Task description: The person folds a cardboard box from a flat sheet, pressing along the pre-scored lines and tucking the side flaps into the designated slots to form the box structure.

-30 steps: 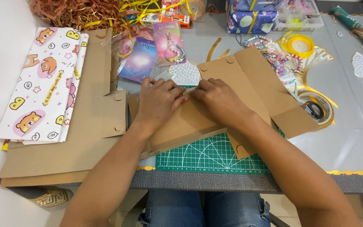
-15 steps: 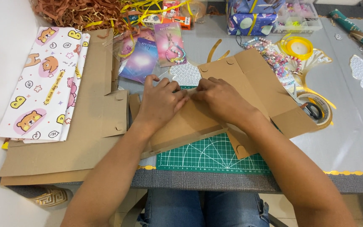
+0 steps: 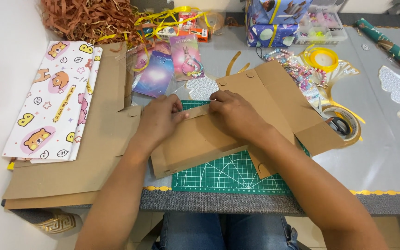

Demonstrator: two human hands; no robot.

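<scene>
A folded brown cardboard box (image 3: 209, 139) lies across a green cutting mat (image 3: 230, 176) at the near edge of a grey table (image 3: 385, 162). Behind it sit flat packets: a pink one (image 3: 187, 58) with a beaded chain inside, and a purple one (image 3: 156, 74) just left of it. A blue gift box (image 3: 276, 23) tied with yellow ribbon stands at the far edge, beside a clear plastic case (image 3: 322, 25) of beads. White wrapping paper (image 3: 54, 102) printed with cartoon bears rests at left on flat cardboard sheets (image 3: 84, 153).

The left hand (image 3: 160, 121) presses flat on the box's upper left edge, fingers bent and close together. The right hand (image 3: 234, 115) lies just beside it, fingertips pinching a narrow flap (image 3: 197, 111) along the same edge.
</scene>
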